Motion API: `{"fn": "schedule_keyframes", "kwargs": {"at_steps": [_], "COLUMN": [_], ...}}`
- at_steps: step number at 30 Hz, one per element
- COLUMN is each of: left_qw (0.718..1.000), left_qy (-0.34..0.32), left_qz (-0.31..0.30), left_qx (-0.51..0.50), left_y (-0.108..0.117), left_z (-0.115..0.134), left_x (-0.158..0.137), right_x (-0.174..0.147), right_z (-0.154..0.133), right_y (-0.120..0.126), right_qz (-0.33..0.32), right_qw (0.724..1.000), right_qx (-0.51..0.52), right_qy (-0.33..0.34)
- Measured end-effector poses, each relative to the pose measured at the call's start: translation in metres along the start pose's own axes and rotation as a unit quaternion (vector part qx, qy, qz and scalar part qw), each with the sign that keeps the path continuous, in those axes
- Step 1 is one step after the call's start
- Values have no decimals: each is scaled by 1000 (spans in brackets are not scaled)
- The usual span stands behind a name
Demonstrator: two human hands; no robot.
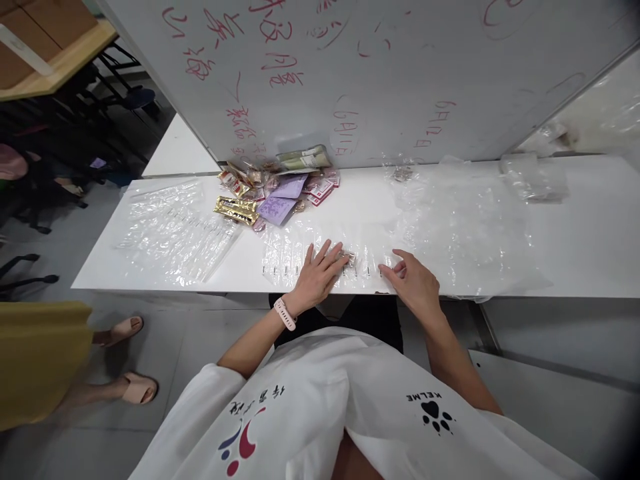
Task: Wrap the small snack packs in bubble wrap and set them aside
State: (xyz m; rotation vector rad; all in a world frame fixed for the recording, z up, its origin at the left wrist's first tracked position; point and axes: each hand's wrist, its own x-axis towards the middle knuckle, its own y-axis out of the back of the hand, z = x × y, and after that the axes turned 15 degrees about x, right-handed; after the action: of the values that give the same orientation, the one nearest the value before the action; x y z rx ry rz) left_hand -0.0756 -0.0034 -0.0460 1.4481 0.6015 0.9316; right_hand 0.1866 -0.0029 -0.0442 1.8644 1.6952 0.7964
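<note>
My left hand lies flat with fingers stretched out on a row of overlapping clear plastic bags. Its fingertips rest at a small clear packet whose contents I cannot make out. Small dark marks run along the bags' lower part. At the right end of that row is my right hand, thumb and index finger apart, close to the plastic; nothing shows between them. Behind my left hand sits a pile of small packets, with purple packets, gold sachets and a green pack.
More clear bags are fanned out on the white table at left. A large clear plastic sheet spreads at right, near a stack of packets. A whiteboard stands along the back. Another person's sandalled feet are at lower left.
</note>
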Motion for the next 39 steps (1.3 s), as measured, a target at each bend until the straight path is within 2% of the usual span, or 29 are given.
{"fn": "schedule_keyframes", "kwargs": {"at_steps": [1, 3, 5, 7, 9, 11, 14, 16, 18, 21, 22, 24, 29, 31, 33, 36, 39], "left_qw": [1000, 1000, 999, 998, 998, 996, 993, 991, 989, 992, 994, 997, 997, 998, 996, 988, 980], "left_qy": [3, -9, -30, -42, -46, -48, -45, -20, 18, 36, 30, 27, 60, 45, 52, 116, 167], "left_qz": [14, 29, 23, 17, 29, 53, 90, 110, 122, 103, 90, 63, 34, 31, 22, 2, -7], "left_qx": [1, -7, -23, -34, -41, -50, -64, -75, -79, -62, -55, -40, 14, 36, 65, 100, 107], "left_y": [2, 4, 5, 3, 0, -2, -2, 1, 4, 5, 4, 0, -6, -6, -5, -3, -3], "left_z": [1, 1, -7, -20, -35, -46, -52, -46, -35, -16, -11, -5, 1, 5, 12, 22, 27], "left_x": [-4, -17, -34, -51, -65, -75, -80, -77, -69, -50, -43, -28, -3, 2, 5, 12, 20], "right_x": [-1, -7, -15, -22, -25, -25, -22, -21, -21, -20, -18, -13, 7, 12, 14, 11, 7], "right_z": [-2, -4, -2, 5, 14, 22, 26, 25, 25, 24, 23, 19, 0, -4, -6, -8, -12], "right_y": [1, 3, 3, 2, 0, -2, -3, -2, 0, 3, 4, 5, 8, 9, 10, 9, 7], "right_qz": [12, 5, -67, -138, -151, -136, -127, -118, -65, 54, 72, 60, -44, -60, -68, -59, -28], "right_qw": [1000, 995, 977, 955, 949, 947, 945, 948, 964, 989, 992, 995, 988, 986, 988, 991, 990], "right_qx": [4, 13, 19, 18, 20, 35, 66, 78, 66, -9, -37, -72, -84, -84, -83, -89, -107], "right_qy": [19, 103, 202, 261, 278, 288, 295, 285, 248, 139, 98, 23, -119, -131, -112, -76, -88]}}
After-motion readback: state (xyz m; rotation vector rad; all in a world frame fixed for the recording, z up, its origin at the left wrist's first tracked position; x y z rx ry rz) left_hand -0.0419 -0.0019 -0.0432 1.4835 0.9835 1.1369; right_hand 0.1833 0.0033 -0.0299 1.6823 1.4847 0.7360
